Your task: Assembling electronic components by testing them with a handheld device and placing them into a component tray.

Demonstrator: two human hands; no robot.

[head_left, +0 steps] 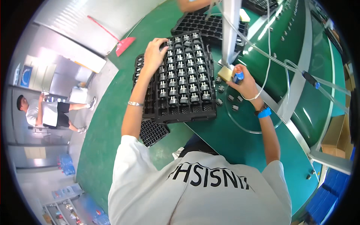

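A black tray lies before me, its rows of pockets filled with small dark plug pieces with two pale prongs each. My left hand is at its far left corner; thumb and forefinger are apart beside the end plug pieces. To the right of the tray, my right hand is closed around a small blue-and-orange tool, its tip hidden. A yellow sponge block sits by those fingers, under a white upright post. Several loose plug pieces lie on the green table between tray and hand.
Clear tubing loops over the right side. Another black tray stands beyond, near another person's arm. An empty-pocketed tray lies lower left. Another person stands far left; a red dustpan is on the floor.
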